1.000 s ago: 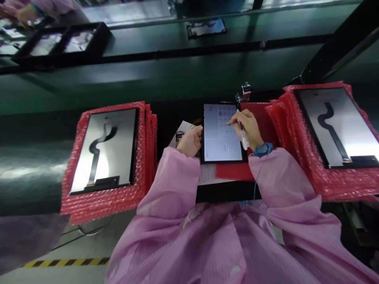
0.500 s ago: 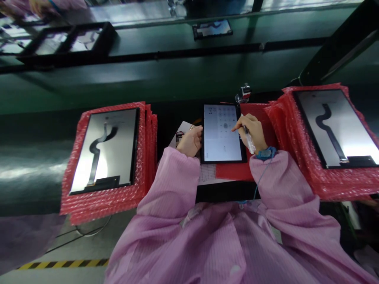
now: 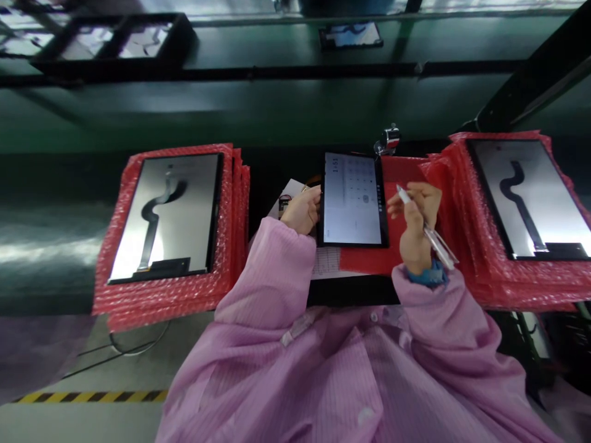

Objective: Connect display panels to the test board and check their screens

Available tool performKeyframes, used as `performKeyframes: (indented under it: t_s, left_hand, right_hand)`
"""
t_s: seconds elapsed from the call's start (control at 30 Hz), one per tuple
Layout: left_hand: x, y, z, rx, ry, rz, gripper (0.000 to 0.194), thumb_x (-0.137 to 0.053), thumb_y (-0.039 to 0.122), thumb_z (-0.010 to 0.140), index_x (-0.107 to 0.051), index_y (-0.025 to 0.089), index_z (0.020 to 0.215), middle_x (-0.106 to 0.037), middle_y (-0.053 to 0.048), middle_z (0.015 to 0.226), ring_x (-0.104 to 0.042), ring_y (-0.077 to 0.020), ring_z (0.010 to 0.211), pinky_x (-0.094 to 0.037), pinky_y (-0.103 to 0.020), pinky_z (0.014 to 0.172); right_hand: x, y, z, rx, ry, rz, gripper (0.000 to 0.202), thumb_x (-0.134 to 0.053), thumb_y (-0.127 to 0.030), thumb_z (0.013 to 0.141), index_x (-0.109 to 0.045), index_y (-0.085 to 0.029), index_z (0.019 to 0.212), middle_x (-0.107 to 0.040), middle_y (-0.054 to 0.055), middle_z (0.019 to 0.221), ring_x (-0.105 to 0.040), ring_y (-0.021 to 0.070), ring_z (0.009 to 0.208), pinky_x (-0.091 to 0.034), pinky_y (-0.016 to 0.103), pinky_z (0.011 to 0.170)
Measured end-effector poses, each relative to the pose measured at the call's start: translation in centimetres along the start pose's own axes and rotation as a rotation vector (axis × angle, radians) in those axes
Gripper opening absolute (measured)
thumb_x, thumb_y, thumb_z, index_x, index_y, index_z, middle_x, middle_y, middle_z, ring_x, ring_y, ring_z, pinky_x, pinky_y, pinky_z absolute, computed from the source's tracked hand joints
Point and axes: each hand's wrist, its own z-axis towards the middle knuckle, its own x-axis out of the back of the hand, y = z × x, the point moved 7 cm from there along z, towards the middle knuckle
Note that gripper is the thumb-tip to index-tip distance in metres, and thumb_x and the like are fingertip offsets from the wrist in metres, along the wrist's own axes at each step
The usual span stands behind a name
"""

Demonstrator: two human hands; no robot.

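Observation:
A lit tablet screen point(image 3: 353, 200) with a calculator keypad lies in front of me, reading "1+51" along its top left. My left hand point(image 3: 302, 209) has its fingers curled at the screen's left edge, gripping it. To the right of the screen, my right hand point(image 3: 418, 224) holds a clear-barrelled pen point(image 3: 441, 246) between thumb and fingers, its tip pointing up and away. That hand is apart from the screen. Under the screen are red bubble wrap point(image 3: 364, 261) and a printed sheet point(image 3: 325, 261). A blue wrist strap point(image 3: 429, 275) circles my right wrist.
Stacked red bubble-wrap sheets bear a display panel with a ribbon cable on the left point(image 3: 180, 215) and another on the right point(image 3: 530, 197). A small metal counter point(image 3: 389, 140) stands behind the screen. Farther back are a black tray point(image 3: 184, 46) and another panel point(image 3: 351, 37).
My right hand has lifted off the screen and moved right, the pen still in it. The display text went from "1+5" to "1+51". My left hand stays at the edge.

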Motion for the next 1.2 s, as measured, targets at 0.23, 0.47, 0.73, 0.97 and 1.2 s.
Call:
performKeyframes:
  t_s: [0.23,0.47,0.73,0.97,1.2]
  left_hand:
    - [-0.2,0.1,0.0,-0.010,0.004,-0.012,0.028,-0.041,0.014,0.104,-0.067,0.012,0.114,-0.076,-0.013,0.104,-0.072,-0.0223,0.105,-0.056,-0.033,0.092]
    - [-0.2,0.2,-0.3,0.031,0.028,0.016,0.029,-0.042,0.019,0.105,-0.067,0.016,0.119,-0.077,-0.011,0.099,-0.073,-0.0240,0.101,-0.058,-0.037,0.089]
    - [0.1,0.0,0.2,0.037,0.024,-0.027,0.024,-0.044,0.020,0.105,-0.068,0.016,0.110,-0.075,-0.009,0.089,-0.073,-0.0245,0.098,-0.055,-0.034,0.085]
    - [-0.3,0.2,-0.3,0.038,0.022,-0.022,0.026,-0.040,0.017,0.105,-0.066,0.016,0.106,-0.074,-0.008,0.084,-0.072,-0.0231,0.093,-0.054,-0.033,0.082]
    - [-0.2,0.3,-0.3,0.035,0.037,-0.026,0.025,-0.041,0.019,0.106,-0.066,0.014,0.101,-0.073,-0.009,0.084,-0.070,-0.0238,0.093,-0.049,-0.033,0.079]
  right_hand:
    - [-2.7,-1.0,-8.7,-0.254,-0.287,-0.084,0.005,-0.060,-0.026,0.089,-0.063,-0.023,0.090,-0.065,-0.001,0.076,-0.058,0.0129,0.062,-0.045,0.026,0.056]
    - [-3.4,0.6,-10.5,-0.331,-0.298,-0.119,0.013,-0.061,-0.032,0.088,-0.053,-0.024,0.081,-0.057,-0.005,0.062,-0.055,0.0118,0.053,-0.041,0.025,0.052]
    - [-4.8,-0.3,-10.9,-0.274,-0.396,-0.132,0.018,-0.063,-0.035,0.091,-0.055,-0.024,0.079,-0.060,-0.004,0.062,-0.057,0.0116,0.052,-0.043,0.025,0.052]
    - [-4.8,0.0,-11.2,-0.285,-0.399,-0.166,0.013,-0.061,-0.037,0.094,-0.060,-0.025,0.093,-0.070,0.001,0.079,-0.069,0.0163,0.070,-0.054,0.029,0.066]
    - [-4.8,0.1,-11.1,-0.287,-0.393,-0.200,0.012,-0.061,-0.037,0.094,-0.059,-0.025,0.095,-0.073,0.002,0.084,-0.071,0.0171,0.074,-0.055,0.030,0.068]
